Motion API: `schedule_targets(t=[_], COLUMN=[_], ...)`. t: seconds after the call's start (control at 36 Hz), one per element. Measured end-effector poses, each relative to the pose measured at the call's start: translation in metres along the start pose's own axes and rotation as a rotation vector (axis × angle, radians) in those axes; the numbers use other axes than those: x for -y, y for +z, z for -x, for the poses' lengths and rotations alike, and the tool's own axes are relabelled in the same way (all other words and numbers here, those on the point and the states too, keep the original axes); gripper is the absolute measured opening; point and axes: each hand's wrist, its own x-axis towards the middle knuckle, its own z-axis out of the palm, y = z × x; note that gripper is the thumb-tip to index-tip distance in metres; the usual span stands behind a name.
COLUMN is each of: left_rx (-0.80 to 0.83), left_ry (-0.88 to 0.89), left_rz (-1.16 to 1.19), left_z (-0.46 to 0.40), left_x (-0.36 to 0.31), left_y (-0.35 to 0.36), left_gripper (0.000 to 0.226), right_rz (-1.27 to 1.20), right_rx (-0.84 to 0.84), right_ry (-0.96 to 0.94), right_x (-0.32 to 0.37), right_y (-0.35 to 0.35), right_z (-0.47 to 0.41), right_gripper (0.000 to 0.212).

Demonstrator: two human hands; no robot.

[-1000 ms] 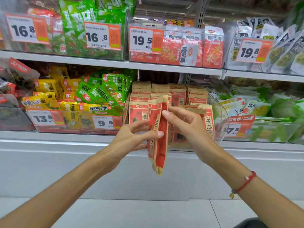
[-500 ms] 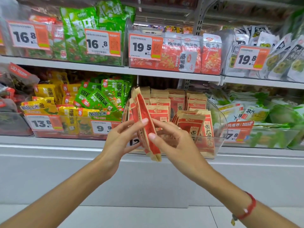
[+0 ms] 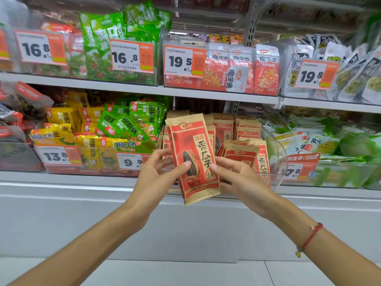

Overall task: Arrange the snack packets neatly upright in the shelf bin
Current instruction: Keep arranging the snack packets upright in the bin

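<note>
Here, both the left hand and right hand pinch a red-and-tan packet. It faces front, slightly tilted, printed with a striped seed.

The red packets, edge-on a second ago, now face the camera, lifted before the bin

I've got green packets up top left behind a 16.8 price tag, red bags beside a 19.5 tag, and pale packets on the right. Lower shelf: yellow packets beside green ones. A red string bracelet shows bottom right.
</note>
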Motion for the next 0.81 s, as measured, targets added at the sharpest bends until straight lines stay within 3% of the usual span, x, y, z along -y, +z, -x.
schedule_targets(t=[0.25,0.33,0.42,0.53,0.67,0.81], left_rx=[-0.010,-0.066,0.020,0.119,0.081,0.049], left_ry=[-0.041,-0.039,-0.064,-0.087,-0.122,-0.019], left_rz=[0.141,0.133,0.161,0.230,0.319,0.229], left_z=[0.003,0.003,0.008,0.011,0.006,-0.001], left_x=[0.001,0.004,-0.001,-0.006,0.000,0.001], left_y=[-0.002,-0.002,0.005,0.012,0.002,-0.003], left_gripper=[0.037,0.042,0.061,0.036,0.021,0.024], right_rz=[0.058,0.228,0.513,0.832,0.989,0.886], right_rx=[-0.071,-0.258,-0.364,-0.378,-0.266,-0.295], right_ry=[-0.129,-0.397,-0.644,-0.857,-0.817,-0.661], right_x=[0.000,0.002,-0.004,-0.013,-0.014,-0.005], right_y=[0.005,0.011,0.016,0.025,0.029,0.029], right_z=[0.005,0.006,0.006,0.002,0.003,0.006], right_gripper=[0.054,0.040,0.043,0.048,0.043,0.047])
